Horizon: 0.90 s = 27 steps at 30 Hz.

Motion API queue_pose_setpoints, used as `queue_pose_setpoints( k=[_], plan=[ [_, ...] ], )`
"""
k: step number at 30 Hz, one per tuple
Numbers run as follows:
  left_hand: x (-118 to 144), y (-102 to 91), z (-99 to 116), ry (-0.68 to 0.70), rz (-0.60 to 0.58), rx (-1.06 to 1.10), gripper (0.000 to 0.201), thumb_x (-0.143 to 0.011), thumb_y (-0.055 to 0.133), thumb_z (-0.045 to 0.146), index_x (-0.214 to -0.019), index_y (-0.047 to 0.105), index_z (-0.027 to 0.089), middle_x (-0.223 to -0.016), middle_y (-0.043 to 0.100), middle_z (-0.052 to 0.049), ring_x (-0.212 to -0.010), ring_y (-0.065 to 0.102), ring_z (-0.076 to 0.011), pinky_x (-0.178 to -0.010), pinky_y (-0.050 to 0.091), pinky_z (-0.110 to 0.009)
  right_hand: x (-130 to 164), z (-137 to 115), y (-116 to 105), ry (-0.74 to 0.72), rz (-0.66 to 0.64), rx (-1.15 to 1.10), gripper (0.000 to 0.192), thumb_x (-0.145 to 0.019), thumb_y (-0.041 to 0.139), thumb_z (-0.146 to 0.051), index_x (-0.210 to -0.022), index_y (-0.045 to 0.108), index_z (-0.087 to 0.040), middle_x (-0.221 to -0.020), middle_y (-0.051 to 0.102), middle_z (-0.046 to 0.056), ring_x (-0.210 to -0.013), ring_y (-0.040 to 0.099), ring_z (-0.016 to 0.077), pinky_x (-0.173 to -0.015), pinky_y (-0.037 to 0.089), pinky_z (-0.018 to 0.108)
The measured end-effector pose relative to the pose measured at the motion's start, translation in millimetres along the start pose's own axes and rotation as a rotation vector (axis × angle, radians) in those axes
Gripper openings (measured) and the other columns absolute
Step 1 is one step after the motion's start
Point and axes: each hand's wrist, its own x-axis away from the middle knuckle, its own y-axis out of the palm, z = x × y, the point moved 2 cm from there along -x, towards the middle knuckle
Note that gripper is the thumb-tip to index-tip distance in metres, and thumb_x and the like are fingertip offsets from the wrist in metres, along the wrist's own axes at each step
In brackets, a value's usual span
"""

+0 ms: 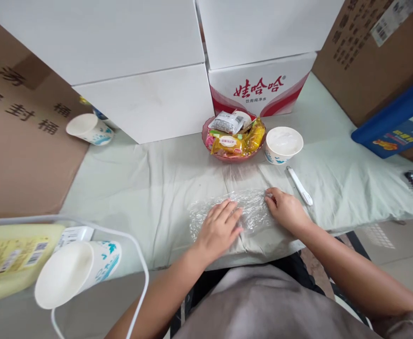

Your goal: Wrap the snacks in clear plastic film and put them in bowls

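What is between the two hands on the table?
In the head view, crinkled clear plastic wrap lies on the pale green cloth between the left hand and the right hand; both hands touch it.

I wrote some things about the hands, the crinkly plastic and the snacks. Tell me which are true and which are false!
1. Both hands rest on the clear plastic sheet. True: left hand, right hand.
2. The pink bowl is empty. False: it holds wrapped snacks.
3. A white pen lies beside the right hand. True.
4. The cup next to the bowl lies tipped over. False: it stands upright.
5. The right hand holds the pen. False: it touches only the plastic.
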Motion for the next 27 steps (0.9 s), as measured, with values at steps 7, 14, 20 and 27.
queue_pose_setpoints(
  k=[7, 14, 20, 27],
  plan=[
    [6.4, 28.8, -1.3, -0.036, -0.278, -0.022, 0.071, -0.088, 0.054, 0.056, -0.15, 0.032, 0.028, -0.16, 0.025, -0.008, -0.148, 0.013, -0.0387, -0.116, 0.016, -0.062, -3.5, 19.8, -24.2, 0.034, 0.257, 0.149, 0.031, -0.095, 0.046, -0.031, -0.116, 0.062, -0.015, -0.094, 0.073, 0.012, -0.077, 0.068, 0.0255, -0.066, 0.048, 0.035],
    [6.9, 24.2, -7.1, -0.033, -0.302, -0.035, 0.073, -0.087, 0.055, 0.058, -0.15, 0.031, 0.029, -0.16, 0.026, -0.006, -0.148, 0.013, -0.0371, -0.116, 0.015, -0.06, 10.9, -12.7, 12.9, -0.704, 0.133, 0.167, 0.06, -0.091, 0.051, -0.054, -0.138, 0.05, -0.017, -0.146, 0.048, 0.014, -0.139, 0.035, 0.0332, -0.112, 0.03, 0.053],
    [41.0, 5.7, -66.4, -0.266, -0.211, -0.156, 0.067, -0.091, 0.048, 0.056, -0.149, 0.035, 0.024, -0.157, 0.03, -0.015, -0.145, 0.022, -0.0402, -0.112, 0.02, -0.066, 7.6, -0.2, 28.1, -0.638, 0.074, 0.151, 0.071, -0.089, 0.051, -0.059, -0.147, 0.039, -0.02, -0.154, 0.035, 0.013, -0.146, 0.02, 0.0336, -0.116, 0.019, 0.057],
    [72.3, -27.6, -56.6, -0.13, -0.029, 0.077, 0.032, -0.088, 0.061, 0.032, -0.116, 0.061, 0.018, -0.121, 0.062, -0.013, -0.126, 0.05, -0.0304, -0.105, 0.045, -0.049, 28.8, 12.2, -10.5, -0.801, 0.057, -0.074, 0.054, -0.086, 0.061, -0.053, -0.125, 0.059, -0.016, -0.131, 0.058, 0.016, -0.132, 0.044, 0.0318, -0.106, 0.04, 0.052]
  ],
)
